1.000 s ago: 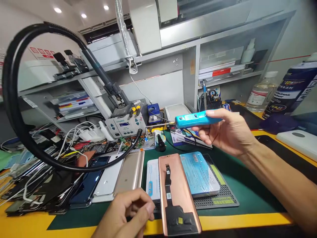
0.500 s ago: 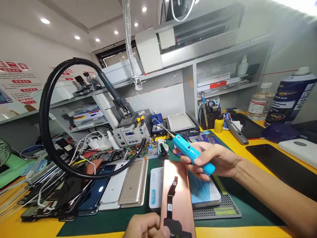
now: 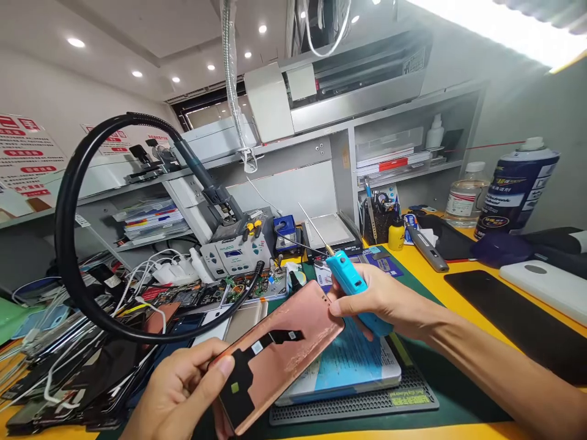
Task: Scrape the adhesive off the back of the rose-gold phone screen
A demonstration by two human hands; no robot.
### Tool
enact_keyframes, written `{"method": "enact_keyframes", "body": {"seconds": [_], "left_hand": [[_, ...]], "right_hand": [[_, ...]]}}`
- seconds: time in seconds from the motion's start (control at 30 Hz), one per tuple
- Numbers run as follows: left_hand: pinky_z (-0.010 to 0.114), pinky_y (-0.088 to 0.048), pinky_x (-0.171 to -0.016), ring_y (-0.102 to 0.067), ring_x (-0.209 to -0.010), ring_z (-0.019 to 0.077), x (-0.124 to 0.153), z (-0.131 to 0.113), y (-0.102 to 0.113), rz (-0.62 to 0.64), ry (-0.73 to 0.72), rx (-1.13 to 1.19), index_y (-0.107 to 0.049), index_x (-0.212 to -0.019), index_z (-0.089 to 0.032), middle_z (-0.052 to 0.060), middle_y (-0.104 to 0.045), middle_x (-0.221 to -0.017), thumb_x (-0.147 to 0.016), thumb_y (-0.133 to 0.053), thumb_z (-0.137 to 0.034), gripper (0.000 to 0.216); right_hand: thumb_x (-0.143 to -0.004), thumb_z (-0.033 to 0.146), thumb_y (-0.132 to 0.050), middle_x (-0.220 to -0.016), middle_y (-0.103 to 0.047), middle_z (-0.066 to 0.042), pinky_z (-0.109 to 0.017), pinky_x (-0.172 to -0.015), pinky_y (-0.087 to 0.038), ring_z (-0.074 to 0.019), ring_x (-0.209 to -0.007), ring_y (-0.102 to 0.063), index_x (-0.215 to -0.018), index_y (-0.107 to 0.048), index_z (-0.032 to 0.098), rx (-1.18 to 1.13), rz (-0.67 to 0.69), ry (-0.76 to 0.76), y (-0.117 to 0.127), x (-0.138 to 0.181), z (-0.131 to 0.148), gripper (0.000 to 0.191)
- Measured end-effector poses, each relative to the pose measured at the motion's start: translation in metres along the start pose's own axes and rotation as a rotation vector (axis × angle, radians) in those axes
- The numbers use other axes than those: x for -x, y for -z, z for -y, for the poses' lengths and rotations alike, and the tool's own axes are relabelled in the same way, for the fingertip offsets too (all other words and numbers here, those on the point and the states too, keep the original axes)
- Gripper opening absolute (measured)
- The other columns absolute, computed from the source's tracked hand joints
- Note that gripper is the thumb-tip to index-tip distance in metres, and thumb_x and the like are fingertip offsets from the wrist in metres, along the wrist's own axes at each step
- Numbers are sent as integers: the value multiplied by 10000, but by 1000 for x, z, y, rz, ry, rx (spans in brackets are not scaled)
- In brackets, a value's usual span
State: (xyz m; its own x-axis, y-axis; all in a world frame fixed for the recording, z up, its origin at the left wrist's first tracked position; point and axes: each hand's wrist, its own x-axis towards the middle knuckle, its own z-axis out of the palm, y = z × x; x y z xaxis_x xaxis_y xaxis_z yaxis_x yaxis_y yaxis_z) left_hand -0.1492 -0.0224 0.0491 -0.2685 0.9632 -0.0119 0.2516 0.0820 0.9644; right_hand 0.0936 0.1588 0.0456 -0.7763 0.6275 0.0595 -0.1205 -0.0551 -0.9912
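My left hand [image 3: 186,385] grips the lower end of a copper-backed phone screen panel [image 3: 300,348], thumb on top near its black flex cable [image 3: 245,370]. The panel is tilted, its far end raised to the right, with rough residue along one edge. My right hand [image 3: 367,299] is closed around a bright blue handheld tool [image 3: 351,278] with a brass collar and a long thin metal rod pointing up and away. The right thumb touches the panel's far corner. Underneath is a white-and-blue box [image 3: 358,366] on a grey perforated mat [image 3: 367,410].
Phones and phone parts [image 3: 77,366] are piled at the left. A black hose [image 3: 68,269] loops above them from a grey station [image 3: 238,250]. To the right are a yellow bottle [image 3: 397,235], a black phone-shaped slab [image 3: 513,305], and a dark blue spray can [image 3: 516,189].
The panel has risen and turned from upright to slanting right. My left hand came further into view. The blue tool's rod swung upward, and my right thumb now touches the panel.
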Motion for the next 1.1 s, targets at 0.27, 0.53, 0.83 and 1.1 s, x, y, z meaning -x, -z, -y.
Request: {"method": "enact_keyframes", "body": {"seconds": [0.27, 0.53, 0.83, 1.1], "left_hand": [[294, -591, -507, -677, -660, 205, -21, -4, -16, -367, 165, 626, -746, -1006, -230, 38, -768, -903, -590, -900, -429, 486], [386, -633, -603, -726, -872, 288, -19, 8, -70, -186, 21, 660, -776, -962, -218, 95, -772, -1012, -733, -834, -365, 278], [206, -478, -381, -622, -557, 163, -41, -6, -121, -295, 39, 357, -782, -776, -113, 46, -655, -595, -649, -869, -477, 396], [245, -508, -511, -637, -485, 148, -41, 6, -102, -196, 19, 277, -759, -772, -115, 87, -739, -685, -754, -791, -496, 383]], "right_hand": [[-706, 224, -829, -620, -595, 53, -183, -368, -457, -95, -479, -521, -703, -596, 179, -63, -194, 74, -11, -2, -13, 237], [-674, 306, -839, -639, -570, 51, -208, -375, -460, -110, -497, -510, -707, -569, 204, -164, -330, 90, -25, 0, -17, 290], [-689, 352, -818, -615, -613, 21, -250, -421, -481, -150, -517, -554, -677, -593, 203, -178, -276, 70, -31, 3, -18, 270], [-661, 354, -856, -608, -588, 40, -237, -398, -481, -135, -482, -538, -688, -612, 212, -184, -284, 58, -30, 3, -24, 283]]}}
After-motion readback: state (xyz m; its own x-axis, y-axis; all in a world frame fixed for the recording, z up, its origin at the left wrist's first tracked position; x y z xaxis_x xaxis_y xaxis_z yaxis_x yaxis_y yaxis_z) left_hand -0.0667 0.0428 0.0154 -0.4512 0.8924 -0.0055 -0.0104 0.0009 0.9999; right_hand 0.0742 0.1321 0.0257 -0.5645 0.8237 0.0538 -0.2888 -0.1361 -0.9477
